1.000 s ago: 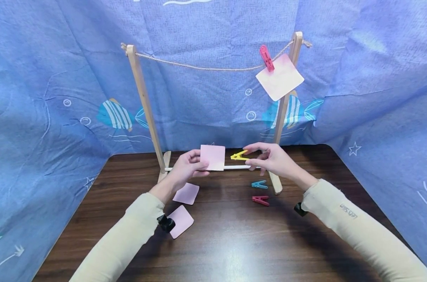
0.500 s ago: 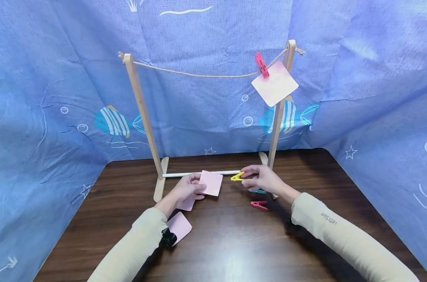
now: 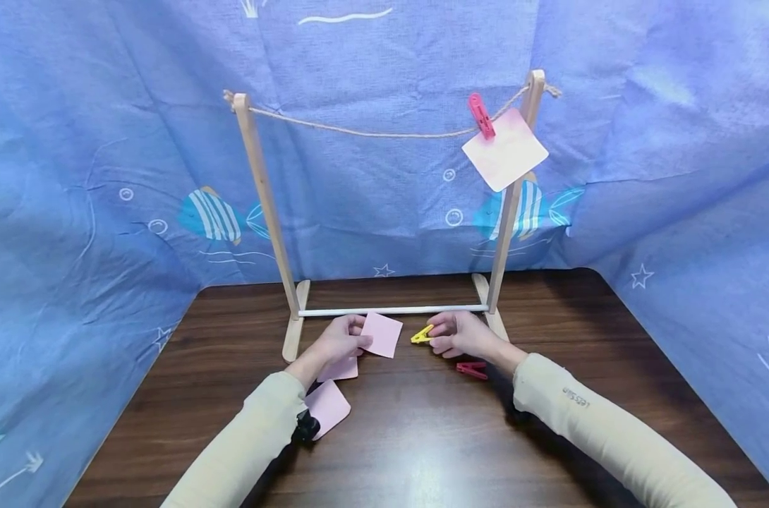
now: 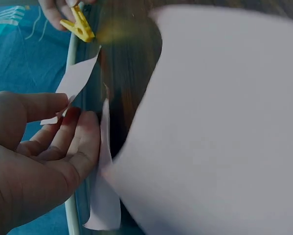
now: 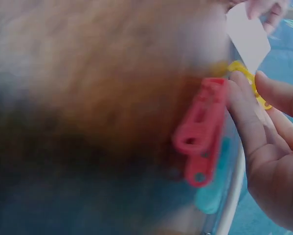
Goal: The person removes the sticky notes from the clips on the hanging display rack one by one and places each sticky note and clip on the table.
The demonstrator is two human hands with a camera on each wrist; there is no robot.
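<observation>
Wooden posts (image 3: 268, 208) stand before us with a sagging string (image 3: 372, 134) between, where 1 hung sheet (image 3: 506, 152) is already clipped. Below, our left hand (image 3: 337, 341) pinches a pink sheet (image 3: 382, 335), and our right hand (image 3: 463, 334) pinches a yellow clip (image 3: 420, 336), near it but apart. We judge this step as readying 1 pair; next probably calls for lifting the sheet to the string and clipping it.
</observation>
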